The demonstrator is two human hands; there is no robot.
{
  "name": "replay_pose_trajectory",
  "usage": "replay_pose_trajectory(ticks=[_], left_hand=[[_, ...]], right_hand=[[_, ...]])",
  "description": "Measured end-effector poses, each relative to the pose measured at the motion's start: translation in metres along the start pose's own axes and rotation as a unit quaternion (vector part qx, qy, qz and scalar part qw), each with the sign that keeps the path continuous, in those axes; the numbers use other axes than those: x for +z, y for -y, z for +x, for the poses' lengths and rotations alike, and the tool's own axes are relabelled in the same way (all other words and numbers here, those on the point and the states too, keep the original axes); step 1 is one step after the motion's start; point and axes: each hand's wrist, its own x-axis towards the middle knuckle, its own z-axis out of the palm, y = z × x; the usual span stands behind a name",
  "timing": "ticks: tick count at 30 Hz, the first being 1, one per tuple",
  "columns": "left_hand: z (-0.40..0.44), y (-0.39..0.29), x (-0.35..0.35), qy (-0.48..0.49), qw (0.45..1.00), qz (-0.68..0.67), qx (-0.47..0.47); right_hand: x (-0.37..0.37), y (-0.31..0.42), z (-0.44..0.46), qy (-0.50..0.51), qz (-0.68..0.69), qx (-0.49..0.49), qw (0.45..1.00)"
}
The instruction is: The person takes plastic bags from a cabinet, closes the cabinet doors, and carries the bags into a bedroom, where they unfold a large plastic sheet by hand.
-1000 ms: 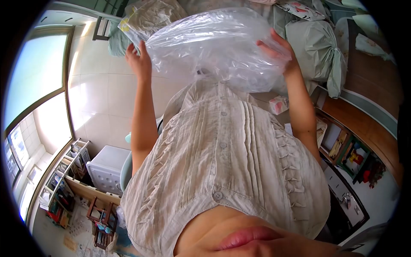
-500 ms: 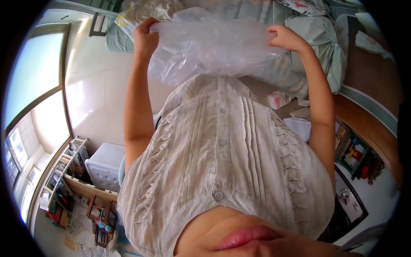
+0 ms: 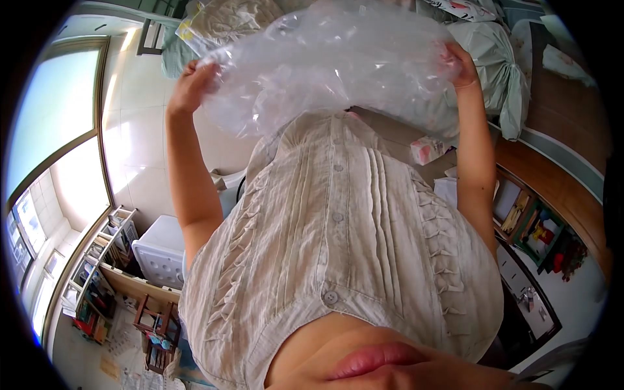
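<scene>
A large clear plastic bag (image 3: 338, 62) is spread wide and puffed out between my two hands, in front of my shirt hem. At its left end, my left hand (image 3: 192, 86) is closed on the plastic, with the fingertips partly veiled by the film. My right hand (image 3: 460, 65) grips the opposite end, its fingers also blurred behind the see-through sheet. Both arms reach forward, and the bag sags between them. Whether anything lies inside the bag I cannot tell.
Beyond the bag lie a crumpled pale bag (image 3: 237, 26) and a knotted grey-green plastic bag (image 3: 491, 71). A small pink-and-white box (image 3: 429, 149) is at right, near a wooden shelf edge (image 3: 552, 188). On the left stand a white plastic bin (image 3: 159, 250) and a small brown wooden chair (image 3: 156, 331).
My hands have moved farther apart, the left one outward and lower, the right one slightly outward. The plastic bag has opened wider and billowed up.
</scene>
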Motion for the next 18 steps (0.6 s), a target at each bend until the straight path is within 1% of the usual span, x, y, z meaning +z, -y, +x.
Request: replay_pose_trajectory(ticks=[1, 2, 3, 4, 5, 6, 7, 8, 9, 10, 11, 12, 13, 14, 15, 16, 17, 18], left_hand=[[0.005, -0.013, 0.006, -0.108, 0.985, 0.133, 0.004], [0.01, -0.027, 0.014, -0.211, 0.942, 0.262, 0.008], [0.013, -0.035, 0.036, -0.316, 0.886, 0.333, 0.069], [0.018, -0.034, 0.036, -0.371, 0.805, 0.432, 0.167], [0.02, -0.042, 0.055, -0.417, 0.716, 0.465, 0.311], [0.019, -0.049, 0.084, -0.45, 0.605, 0.484, 0.445], [0.016, -0.049, 0.103, -0.426, 0.613, 0.452, 0.489], [0.01, -0.043, 0.125, -0.354, 0.645, 0.44, 0.515], [0.003, -0.038, 0.154, -0.259, 0.682, 0.47, 0.497], [0.014, -0.026, 0.175, -0.147, 0.711, 0.451, 0.518], [0.026, -0.006, 0.186, -0.085, 0.702, 0.5, 0.501], [0.037, 0.013, 0.196, -0.049, 0.745, 0.52, 0.415], [0.046, 0.039, 0.197, -0.031, 0.791, 0.534, 0.298], [0.056, 0.073, 0.189, 0.053, 0.81, 0.56, 0.165], [0.064, 0.104, 0.181, 0.137, 0.809, 0.571, 0.028], [0.067, 0.12, 0.177, 0.307, 0.707, 0.627, -0.112], [0.057, 0.125, 0.177, 0.381, 0.703, 0.583, -0.144], [0.048, 0.125, 0.171, 0.358, 0.736, 0.53, -0.221]], right_hand=[[0.006, 0.007, 0.001, 0.138, 0.045, 0.078, 0.986], [0.014, 0.014, 0.002, 0.271, 0.09, 0.152, 0.946], [0.03, 0.014, -0.001, 0.269, 0.09, 0.153, 0.947], [0.055, 0.011, -0.006, 0.128, 0.047, 0.111, 0.985], [0.062, 0.008, -0.002, 0.056, 0.024, 0.087, 0.994], [0.069, 0.005, 0.002, -0.017, -0.002, 0.064, 0.998], [0.061, -0.002, 0.017, 0.184, 0.095, 0.102, 0.973], [0.07, -0.005, 0.02, 0.281, 0.146, 0.118, 0.941], [0.078, -0.009, 0.022, 0.375, 0.187, 0.14, 0.897], [0.111, -0.01, 0.01, 0.303, 0.17, 0.136, 0.928], [0.139, -0.008, 0.0, 0.231, 0.151, 0.13, 0.952], [0.155, -0.006, -0.004, 0.233, 0.149, 0.133, 0.952], [0.167, -0.005, -0.009, 0.234, 0.074, 0.097, 0.965], [0.182, 0.0, -0.015, 0.233, -0.002, 0.057, 0.971], [0.216, 0.013, -0.026, 0.233, -0.004, 0.056, 0.971], [0.259, 0.03, -0.04, 0.05, 0.01, 0.017, 0.999], [0.251, 0.037, -0.039, -0.044, 0.018, -0.002, 0.999], [0.244, 0.044, -0.037, -0.137, 0.022, -0.023, 0.99]])
